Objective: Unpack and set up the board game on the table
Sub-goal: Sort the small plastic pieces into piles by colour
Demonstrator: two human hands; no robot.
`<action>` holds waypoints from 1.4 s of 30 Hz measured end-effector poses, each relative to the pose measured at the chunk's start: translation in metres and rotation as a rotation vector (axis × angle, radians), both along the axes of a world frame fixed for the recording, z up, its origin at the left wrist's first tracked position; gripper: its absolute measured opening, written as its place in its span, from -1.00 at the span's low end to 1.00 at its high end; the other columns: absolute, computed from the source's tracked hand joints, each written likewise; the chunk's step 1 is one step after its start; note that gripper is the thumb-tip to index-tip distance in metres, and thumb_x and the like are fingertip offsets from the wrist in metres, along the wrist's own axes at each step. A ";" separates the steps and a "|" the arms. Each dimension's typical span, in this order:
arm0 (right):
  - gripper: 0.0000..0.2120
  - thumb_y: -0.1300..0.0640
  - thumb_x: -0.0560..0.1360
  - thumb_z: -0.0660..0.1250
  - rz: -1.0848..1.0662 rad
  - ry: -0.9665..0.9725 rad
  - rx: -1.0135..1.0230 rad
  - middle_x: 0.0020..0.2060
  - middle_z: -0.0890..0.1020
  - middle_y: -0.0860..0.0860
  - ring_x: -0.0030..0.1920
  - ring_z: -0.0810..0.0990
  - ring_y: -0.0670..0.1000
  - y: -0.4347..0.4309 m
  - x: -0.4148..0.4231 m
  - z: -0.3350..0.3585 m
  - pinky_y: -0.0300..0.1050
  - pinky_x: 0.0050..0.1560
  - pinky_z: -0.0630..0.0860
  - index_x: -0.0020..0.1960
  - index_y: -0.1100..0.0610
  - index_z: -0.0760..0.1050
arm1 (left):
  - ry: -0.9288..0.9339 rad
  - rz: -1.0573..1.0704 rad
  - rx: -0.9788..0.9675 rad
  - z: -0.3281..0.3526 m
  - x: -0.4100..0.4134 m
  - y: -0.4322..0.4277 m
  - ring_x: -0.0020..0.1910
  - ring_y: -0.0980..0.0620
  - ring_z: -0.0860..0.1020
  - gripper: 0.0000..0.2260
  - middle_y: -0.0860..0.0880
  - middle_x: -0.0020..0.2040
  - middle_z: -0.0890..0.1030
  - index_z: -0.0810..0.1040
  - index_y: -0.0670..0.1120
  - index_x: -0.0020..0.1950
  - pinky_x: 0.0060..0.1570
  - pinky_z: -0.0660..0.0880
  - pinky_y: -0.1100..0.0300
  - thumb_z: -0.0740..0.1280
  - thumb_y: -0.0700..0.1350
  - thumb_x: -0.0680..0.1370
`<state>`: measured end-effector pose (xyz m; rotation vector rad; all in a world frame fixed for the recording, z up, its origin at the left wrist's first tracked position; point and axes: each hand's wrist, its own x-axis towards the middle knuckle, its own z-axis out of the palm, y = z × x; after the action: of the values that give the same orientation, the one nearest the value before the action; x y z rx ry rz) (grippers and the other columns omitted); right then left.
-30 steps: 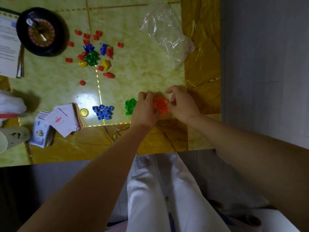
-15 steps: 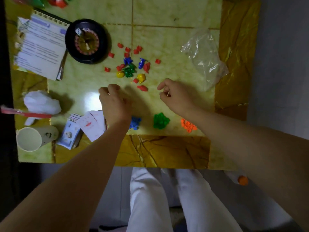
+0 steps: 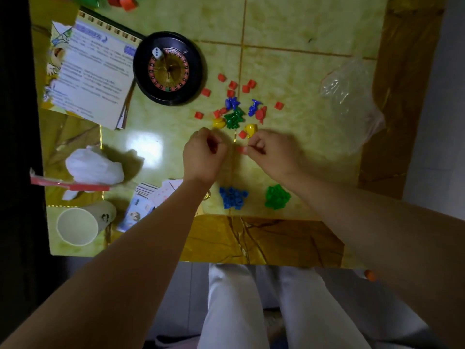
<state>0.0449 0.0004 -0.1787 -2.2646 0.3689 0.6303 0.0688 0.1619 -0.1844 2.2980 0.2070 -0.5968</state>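
my right hand [image 3: 273,153] pinches a red piece [image 3: 242,150] over the surface [image 3: 289,71], near the scattered game pieces [image 3: 234,114], while my left hand [image 3: 202,154] curls beside it, whether holding anything i cannot tell.

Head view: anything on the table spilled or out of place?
Small red plastic pieces lie scattered beside the black roulette wheel, unlike the heaped blue pieces and green pieces. A white die sits inside the wheel.

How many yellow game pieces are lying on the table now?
2. One yellow piece lies left of the dark green figures; the other lies just beyond the right hand. Others may be hidden.
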 end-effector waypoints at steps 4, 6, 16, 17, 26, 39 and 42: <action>-0.95 0.23 0.51 0.35 -0.084 -0.019 0.106 -0.36 0.50 -0.16 -0.36 0.46 -0.20 -0.008 -0.005 0.001 -0.30 -0.27 0.41 -0.04 0.20 0.56 | 0.042 0.036 -0.149 0.002 0.005 -0.012 -0.31 0.17 0.44 -0.92 0.04 -0.24 0.52 0.47 -0.10 -0.13 -0.33 0.32 0.44 0.35 -0.23 0.45; -0.96 0.24 0.52 0.33 -0.151 -0.066 0.053 -0.37 0.46 -0.17 -0.38 0.45 -0.22 -0.014 -0.002 -0.003 -0.34 -0.30 0.37 -0.04 0.19 0.55 | 0.010 -0.028 -0.149 0.000 0.008 -0.018 -0.29 0.08 0.47 -0.92 -0.03 -0.20 0.56 0.47 -0.07 -0.15 -0.28 0.38 0.27 0.31 -0.24 0.44; -0.82 0.12 0.47 0.32 -0.092 -0.197 -0.197 -0.31 0.55 -0.08 -0.27 0.57 0.03 -0.021 0.040 -0.011 0.04 -0.20 0.53 0.07 0.03 0.48 | -0.144 -0.271 0.186 0.000 0.018 -0.026 -0.26 -0.17 0.55 -0.76 -0.09 -0.27 0.60 0.46 -0.10 0.11 -0.31 0.30 0.10 0.14 0.01 0.58; -0.80 0.11 0.45 0.32 -0.097 -0.203 -0.220 -0.27 0.57 -0.06 -0.25 0.58 0.05 -0.022 0.041 -0.013 0.06 -0.19 0.53 0.08 0.01 0.47 | -0.139 -0.317 0.221 0.000 0.018 -0.027 -0.25 -0.16 0.56 -0.73 -0.07 -0.26 0.61 0.45 -0.07 0.14 -0.30 0.31 0.12 0.18 0.08 0.58; -0.75 0.08 0.49 0.36 -0.189 -0.137 -0.290 -0.18 0.58 0.01 -0.18 0.58 0.08 -0.040 0.043 -0.026 0.04 -0.18 0.56 0.13 0.03 0.41 | -0.140 -0.441 0.275 -0.001 0.030 -0.033 -0.15 -0.10 0.59 -0.79 -0.03 -0.16 0.63 0.52 0.03 0.15 -0.22 0.46 0.08 0.30 0.05 0.55; -0.74 0.27 0.50 0.08 -0.688 0.054 0.394 -0.40 0.56 0.11 -0.50 0.42 -0.04 -0.027 0.083 0.000 -0.19 -0.47 0.32 -0.32 0.15 0.42 | 0.279 0.672 -0.614 0.017 0.064 -0.030 -0.53 0.14 0.25 -0.72 0.11 -0.52 0.31 0.35 -0.07 -0.34 -0.50 0.18 0.27 0.05 -0.19 0.56; -0.71 0.31 0.51 0.07 -0.765 0.085 0.507 -0.49 0.49 0.07 -0.57 0.33 -0.07 -0.021 0.096 0.010 -0.25 -0.55 0.23 -0.36 0.21 0.38 | 0.432 0.792 -0.836 0.021 0.082 -0.027 -0.56 0.05 0.19 -0.68 -0.01 -0.54 0.27 0.31 -0.15 -0.39 -0.50 0.04 0.26 -0.08 -0.20 0.51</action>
<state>0.1406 -0.0203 -0.1689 -1.4569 0.9376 0.3525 0.1503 0.1344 -0.1633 1.1244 0.8447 -0.5861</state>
